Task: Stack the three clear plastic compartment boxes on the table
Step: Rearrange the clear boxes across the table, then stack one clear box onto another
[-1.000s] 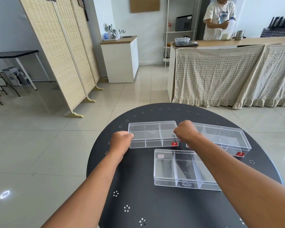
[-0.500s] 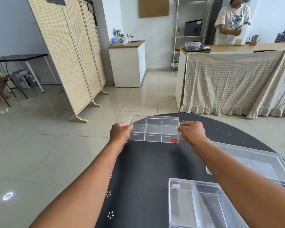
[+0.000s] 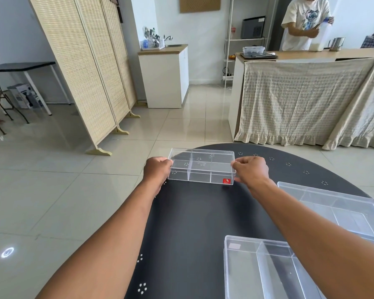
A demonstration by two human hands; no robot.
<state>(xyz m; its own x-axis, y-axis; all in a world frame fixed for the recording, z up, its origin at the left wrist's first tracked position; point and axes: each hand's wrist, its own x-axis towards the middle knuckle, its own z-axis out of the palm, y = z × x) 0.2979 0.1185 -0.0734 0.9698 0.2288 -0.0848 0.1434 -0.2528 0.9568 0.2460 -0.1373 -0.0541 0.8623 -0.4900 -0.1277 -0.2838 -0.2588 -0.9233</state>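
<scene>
A small clear compartment box with a red sticker sits at the far left part of the round black table. My left hand grips its left end and my right hand grips its right end. Whether it rests on the table or hovers just above, I cannot tell. A second clear box lies at the right, partly behind my right forearm. A third clear box lies near me at the bottom right, cut off by the frame edge.
The table's left rim runs just beside my left hand, with tiled floor beyond. A folding wicker screen stands at the far left. A cloth-draped counter stands behind the table, with a person working at it.
Both hands lifted the small box from between the other two and carried it away toward the far left of the table. In the last half second it has come lower toward the table.
</scene>
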